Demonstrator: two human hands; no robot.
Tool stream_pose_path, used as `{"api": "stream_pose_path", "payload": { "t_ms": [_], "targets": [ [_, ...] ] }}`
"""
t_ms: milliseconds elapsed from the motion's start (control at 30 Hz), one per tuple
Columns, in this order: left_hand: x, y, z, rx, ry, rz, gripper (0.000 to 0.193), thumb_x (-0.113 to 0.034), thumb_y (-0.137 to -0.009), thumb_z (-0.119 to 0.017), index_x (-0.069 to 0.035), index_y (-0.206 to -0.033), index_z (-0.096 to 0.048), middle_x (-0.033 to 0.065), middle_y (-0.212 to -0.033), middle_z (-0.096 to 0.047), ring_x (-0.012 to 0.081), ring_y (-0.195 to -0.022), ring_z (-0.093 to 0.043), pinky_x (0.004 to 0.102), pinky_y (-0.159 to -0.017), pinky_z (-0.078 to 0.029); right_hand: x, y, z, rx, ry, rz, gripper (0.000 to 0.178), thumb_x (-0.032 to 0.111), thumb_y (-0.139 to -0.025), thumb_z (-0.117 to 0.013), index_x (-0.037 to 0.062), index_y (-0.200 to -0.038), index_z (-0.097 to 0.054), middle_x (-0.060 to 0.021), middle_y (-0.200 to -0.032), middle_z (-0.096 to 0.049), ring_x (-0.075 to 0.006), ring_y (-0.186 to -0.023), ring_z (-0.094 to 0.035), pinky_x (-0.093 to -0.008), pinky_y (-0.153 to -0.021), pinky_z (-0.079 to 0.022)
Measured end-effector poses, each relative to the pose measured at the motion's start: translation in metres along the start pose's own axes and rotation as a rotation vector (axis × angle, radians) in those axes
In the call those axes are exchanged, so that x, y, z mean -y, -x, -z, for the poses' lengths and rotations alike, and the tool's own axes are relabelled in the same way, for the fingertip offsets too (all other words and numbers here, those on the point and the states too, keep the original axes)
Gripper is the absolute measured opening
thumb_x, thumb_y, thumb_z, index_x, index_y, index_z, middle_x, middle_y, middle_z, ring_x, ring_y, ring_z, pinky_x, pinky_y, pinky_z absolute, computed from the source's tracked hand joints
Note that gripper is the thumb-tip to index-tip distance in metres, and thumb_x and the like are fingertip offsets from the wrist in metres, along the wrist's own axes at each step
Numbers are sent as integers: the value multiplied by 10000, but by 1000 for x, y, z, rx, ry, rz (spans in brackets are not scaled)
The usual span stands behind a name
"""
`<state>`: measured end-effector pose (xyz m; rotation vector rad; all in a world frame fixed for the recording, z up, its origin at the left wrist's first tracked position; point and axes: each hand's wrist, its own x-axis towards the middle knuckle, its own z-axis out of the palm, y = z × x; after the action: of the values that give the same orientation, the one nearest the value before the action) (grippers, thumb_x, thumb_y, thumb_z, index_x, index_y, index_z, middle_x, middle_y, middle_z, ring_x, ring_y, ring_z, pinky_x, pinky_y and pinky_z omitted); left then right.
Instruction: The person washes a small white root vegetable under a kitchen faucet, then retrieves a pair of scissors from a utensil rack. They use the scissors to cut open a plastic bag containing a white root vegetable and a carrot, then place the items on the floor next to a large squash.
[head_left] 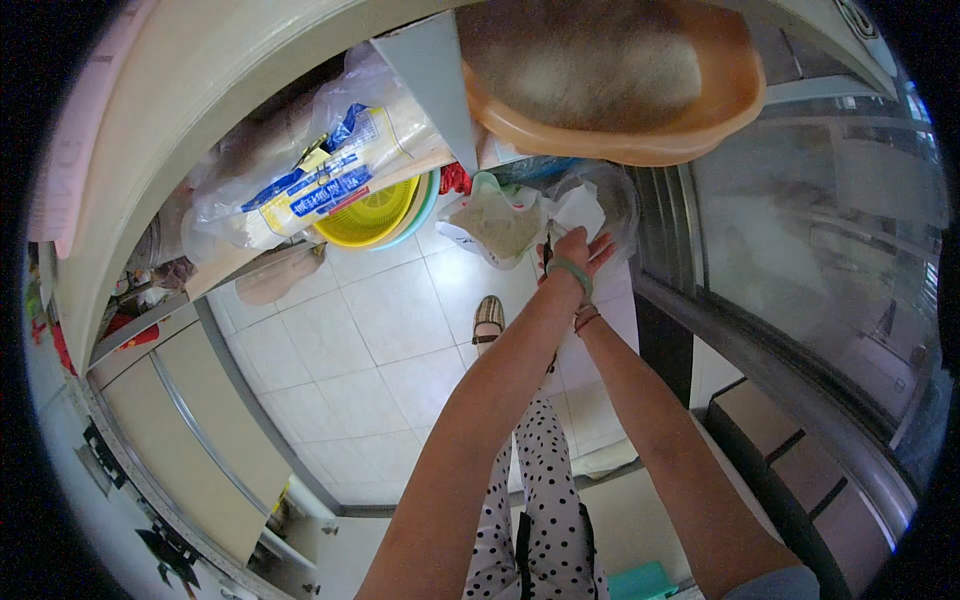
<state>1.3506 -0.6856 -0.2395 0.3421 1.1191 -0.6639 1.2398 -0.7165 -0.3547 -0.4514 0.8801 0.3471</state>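
My left hand (570, 246), with a pale green bangle on its wrist, is at the lower edge of a crumpled white piece of paper or plastic (577, 208). Thumb and forefinger seem closed on that edge, while other fingers fan out to the right. My right wrist wears a red cord and crosses below the left one. Most of my right hand is hidden there, so its grip does not show. A slim dark thing (547, 252) sticks out beside the hands; its kind is unclear. Close by on the left is an open translucent plastic bag (497, 225) with pale contents.
A clear plastic bag (622, 205) lies right of my hands. Above, an orange basin (730, 95) overhangs a shelf. Yellow and blue baskets (375, 215) stand left, below a shelf of plastic packages (340, 170). Cabinet doors (190, 430) flank the tiled floor (370, 320); glass panels (810, 240) stand right.
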Motion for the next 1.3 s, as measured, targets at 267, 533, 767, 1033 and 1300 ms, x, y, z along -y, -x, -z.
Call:
{"api": "stream_pose_path", "payload": {
  "t_ms": [267, 533, 767, 1033, 1300],
  "targets": [
    [5, -7, 5, 131, 67, -56, 322, -86, -928, -385, 64, -1181, -253, 290, -1023, -495, 407, -916, -582, 555, -771, -529, 1, 0, 4, 43, 225, 84, 404, 300, -928, -446, 133, -1293, -405, -20, -1052, -534, -148, -885, -495, -302, -760, -435],
    [4, -9, 22, 87, 152, -38, 335, -93, -942, -370, 59, -1202, -224, 297, -1050, -492, 427, -929, -576, 569, -815, -509, -22, 1, 13, 2, 1296, 618, 394, 259, -939, -426, 88, -1292, -382, -25, -1128, -509, -153, -946, -491, -267, -783, -433],
    [7, -12, 6, 169, 90, -67, 323, -89, -930, -402, 65, -1168, -249, 308, -1041, -490, 449, -914, -573, 578, -795, -512, -1, -7, 19, 56, 899, 405, 395, 223, -935, -437, 84, -1299, -376, -6, -1110, -506, -125, -899, -490, -228, -747, -436],
    [4, -7, 9, 151, 92, -76, 323, -63, -908, -437, 64, -1153, -268, 335, -1038, -481, 455, -902, -573, 581, -756, -525, -4, -11, 21, 45, 769, 350, 379, 233, -932, -442, 82, -1276, -395, -14, -1100, -513, -133, -906, -496, -240, -753, -436],
    [13, -7, 4, 143, 53, -149, 289, -70, -908, -440, 64, -1136, -323, 299, -1051, -489, 440, -898, -580, 571, -755, -529, -5, -16, 26, 43, 743, 348, 365, 243, -928, -448, 80, -1253, -414, -22, -1091, -520, -142, -913, -501, -252, -760, -435]
  ]
}}
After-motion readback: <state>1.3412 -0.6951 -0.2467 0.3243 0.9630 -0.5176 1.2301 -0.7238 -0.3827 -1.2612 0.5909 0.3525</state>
